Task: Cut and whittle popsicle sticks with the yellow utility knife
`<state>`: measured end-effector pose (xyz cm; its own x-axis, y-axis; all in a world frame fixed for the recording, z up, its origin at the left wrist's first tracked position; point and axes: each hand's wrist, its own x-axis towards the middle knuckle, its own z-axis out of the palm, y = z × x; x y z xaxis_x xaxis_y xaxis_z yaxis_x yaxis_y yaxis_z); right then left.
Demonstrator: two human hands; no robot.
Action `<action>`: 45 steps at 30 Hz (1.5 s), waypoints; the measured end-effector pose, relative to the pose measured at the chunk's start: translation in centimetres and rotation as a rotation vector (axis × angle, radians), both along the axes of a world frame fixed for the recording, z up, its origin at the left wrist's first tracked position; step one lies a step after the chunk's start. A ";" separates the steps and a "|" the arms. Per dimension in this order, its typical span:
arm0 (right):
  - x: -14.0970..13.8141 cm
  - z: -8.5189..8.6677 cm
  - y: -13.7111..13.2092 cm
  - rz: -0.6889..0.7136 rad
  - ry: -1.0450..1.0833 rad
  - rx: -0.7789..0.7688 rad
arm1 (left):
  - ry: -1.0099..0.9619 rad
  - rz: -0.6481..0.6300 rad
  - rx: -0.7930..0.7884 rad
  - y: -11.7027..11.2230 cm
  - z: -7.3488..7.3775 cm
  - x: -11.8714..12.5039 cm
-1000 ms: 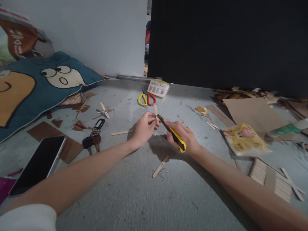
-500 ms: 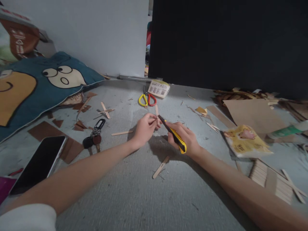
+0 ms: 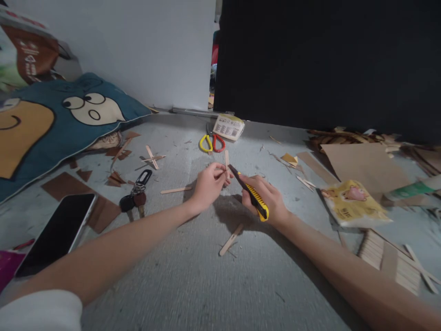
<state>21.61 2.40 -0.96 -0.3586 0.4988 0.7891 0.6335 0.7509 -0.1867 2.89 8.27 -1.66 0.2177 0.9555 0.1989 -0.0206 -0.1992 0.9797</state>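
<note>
My left hand (image 3: 209, 184) pinches a wooden craft stick (image 3: 227, 158), which points up and away from me. Wrapped in my right hand (image 3: 267, 195) is a yellow and black utility knife (image 3: 253, 195), its tip right beside the held stick. Whether the blade touches the wood I cannot tell. A second craft stick (image 3: 230, 241) with a small slot lies on the grey surface below my hands. To the left of my left hand rests another craft stick (image 3: 175, 190). Beyond the hands are scissors (image 3: 212, 143) with yellow and red handles.
At left lie a phone (image 3: 57, 234), keys (image 3: 134, 200), crossed sticks (image 3: 151, 157) and a blue pillow (image 3: 99, 110). On the right are a yellow packet (image 3: 354, 202), cardboard (image 3: 365, 161) and a bundle of craft sticks (image 3: 389, 259). A white packet (image 3: 228, 127) stands behind the scissors.
The whole view has shifted very slightly. Both hands keep the same hold on stick and knife, with hardly any visible movement between them.
</note>
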 end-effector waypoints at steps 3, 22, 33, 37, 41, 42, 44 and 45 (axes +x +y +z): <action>-0.1 0.0 0.0 0.000 0.007 -0.019 | 0.016 0.011 0.001 0.0 0.1 0.0; -0.3 0.3 0.1 0.046 0.023 -0.026 | -0.003 0.038 0.011 0.0 0.1 0.0; -0.9 0.0 -0.2 0.032 0.074 -0.077 | 0.020 0.061 0.065 0.0 -0.2 0.0; -0.9 -0.3 -0.5 -0.032 0.130 -0.148 | 0.046 0.072 0.061 0.0 -0.1 0.0; -1.0 -0.3 -0.6 -0.017 0.135 -0.120 | 0.041 0.066 0.049 -0.1 0.0 0.1; -1.0 -0.2 -0.6 -0.011 0.132 -0.106 | 0.038 0.065 0.045 -0.2 0.0 0.1; -1.0 -0.2 -0.6 -0.023 0.115 -0.079 | 0.037 0.065 0.040 -0.2 0.1 0.2; -0.9 -0.2 -0.6 -0.039 0.102 -0.068 | 0.037 0.066 0.037 -0.2 0.1 0.2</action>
